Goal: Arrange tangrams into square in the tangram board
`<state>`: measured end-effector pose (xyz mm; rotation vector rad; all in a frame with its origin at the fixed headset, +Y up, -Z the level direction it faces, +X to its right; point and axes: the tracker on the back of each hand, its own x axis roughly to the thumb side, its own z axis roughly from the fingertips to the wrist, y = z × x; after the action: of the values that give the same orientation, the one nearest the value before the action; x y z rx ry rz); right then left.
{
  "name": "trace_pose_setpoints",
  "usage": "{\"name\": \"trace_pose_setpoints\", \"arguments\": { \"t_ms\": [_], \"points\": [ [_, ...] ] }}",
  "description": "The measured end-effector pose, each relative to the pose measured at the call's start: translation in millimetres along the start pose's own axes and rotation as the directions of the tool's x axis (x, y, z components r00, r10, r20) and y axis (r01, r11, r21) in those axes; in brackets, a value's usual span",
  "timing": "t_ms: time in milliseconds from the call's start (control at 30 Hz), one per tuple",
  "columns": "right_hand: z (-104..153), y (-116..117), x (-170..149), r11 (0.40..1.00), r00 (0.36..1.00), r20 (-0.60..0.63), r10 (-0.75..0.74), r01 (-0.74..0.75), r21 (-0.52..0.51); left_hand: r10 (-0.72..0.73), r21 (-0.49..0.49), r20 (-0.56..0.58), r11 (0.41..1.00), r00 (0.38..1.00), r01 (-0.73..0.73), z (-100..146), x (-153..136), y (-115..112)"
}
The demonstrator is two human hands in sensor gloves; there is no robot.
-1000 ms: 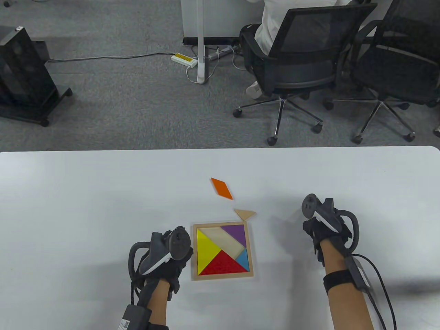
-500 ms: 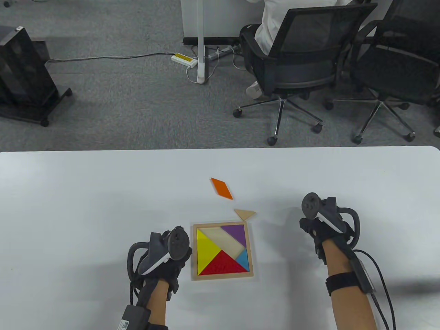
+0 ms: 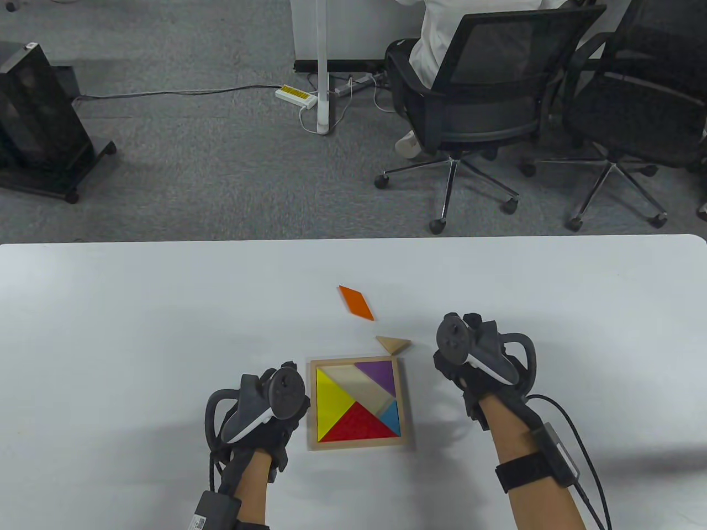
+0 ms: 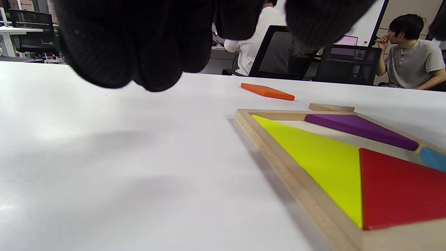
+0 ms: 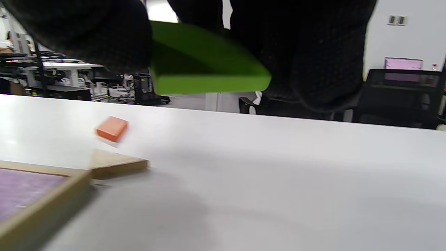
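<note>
White tabletop (image 3: pixel 138 331) carries everything we work with, and it keeps the loose pieces flat and within reach.

Next in size is the wooden tangram board (image 3: pixel 358 440), lying near the table's 6 o'clock edge between our two hands. Four coloured pieces sit inside its frame: the yellow triangle (image 3: pixel 331 400) at the board's 9 o'clock, the red triangle (image 3: pixel 359 426) at 6 o'clock, the purple triangle (image 3: pixel 380 375) toward 1 o'clock and the small blue triangle (image 3: pixel 391 417) at 4 o'clock. A bare diagonal strip of board floor runs between them, so we judge the square is a little over half filled.

Our left hand (image 3: pixel 265 411) rests just beside the board's 9 o'clock edge. In the left wrist view its fingers (image 4: pixel 139 52) hang loosely curled above the table and hold nothing. We take it to be parked there to steady the frame.

Our right hand (image 3: pixel 475 359) hovers at the board's 2 o'clock, apart from it. The right wrist view shows its fingers (image 5: pixel 313 69) pinching a green piece (image 5: pixel 202 66) clear of the table, presumably carried toward the gap.

An orange parallelogram (image 3: pixel 356 302) lies at the board's 12 o'clock, well beyond it, and a plain wooden triangle (image 3: pixel 394 344) lies just off the board's 1 o'clock corner. Both wait outside because their slots are not yet framed by neighbours.
</note>
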<state>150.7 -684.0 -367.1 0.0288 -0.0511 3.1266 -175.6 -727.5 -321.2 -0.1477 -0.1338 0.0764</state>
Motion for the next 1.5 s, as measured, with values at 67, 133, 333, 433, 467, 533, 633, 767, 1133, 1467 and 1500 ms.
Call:
{"name": "trace_pose_setpoints", "arguments": {
  "t_ms": [67, 133, 333, 433, 467, 533, 633, 767, 1133, 1467, 1500],
  "points": [
    [7, -7, 15, 1.000, 1.000, 0.021, 0.008, -0.008, -0.014, 0.002, 0.002, -0.002, 1.000, 1.000, -0.002, 0, -1, 0],
    [12, -13, 29, 1.000, 0.999, 0.035, 0.011, -0.010, -0.026, 0.003, 0.003, -0.002, 1.000, 1.000, -0.003, 0, -2, 0],
    [24, -22, 63, 0.999, 0.999, 0.047, -0.009, 0.011, -0.038, 0.000, -0.005, 0.002, 1.000, 1.000, 0.000, -1, -2, -1],
    [28, -22, 77, 0.999, 0.999, 0.053, -0.014, 0.015, -0.034, 0.003, -0.005, 0.000, 1.000, 1.000, -0.003, -2, -4, -2],
    [30, -21, 82, 0.999, 0.998, 0.055, -0.014, 0.016, -0.034, 0.007, -0.005, -0.001, 1.000, 1.000, -0.007, -2, -4, -2],
    [31, -20, 89, 0.999, 0.998, 0.059, -0.018, 0.020, -0.032, 0.012, -0.006, -0.002, 1.000, 1.000, -0.012, -2, -5, -2],
    [33, -15, 98, 0.999, 0.998, 0.064, -0.027, 0.029, -0.022, 0.017, -0.006, -0.002, 1.000, 1.000, -0.017, -3, -7, -3],
    [36, -8, 107, 0.999, 0.997, 0.070, -0.029, 0.030, -0.015, 0.023, -0.004, 0.000, 1.000, 1.000, -0.023, -4, -7, -3],
    [36, 26, 124, 1.000, 0.994, 0.111, -0.007, 0.004, 0.026, 0.008, -0.010, 0.011, 1.000, 1.000, -0.008, -4, -4, -4],
    [34, 48, 140, 0.997, 0.987, 0.160, 0.034, -0.045, 0.065, 0.004, -0.015, 0.007, 1.000, 1.000, -0.004, -3, -4, -3],
    [34, 50, 141, 0.996, 0.986, 0.161, 0.038, -0.051, 0.076, 0.006, -0.015, 0.006, 1.000, 1.000, -0.006, -3, -5, -4]
  ]
}}
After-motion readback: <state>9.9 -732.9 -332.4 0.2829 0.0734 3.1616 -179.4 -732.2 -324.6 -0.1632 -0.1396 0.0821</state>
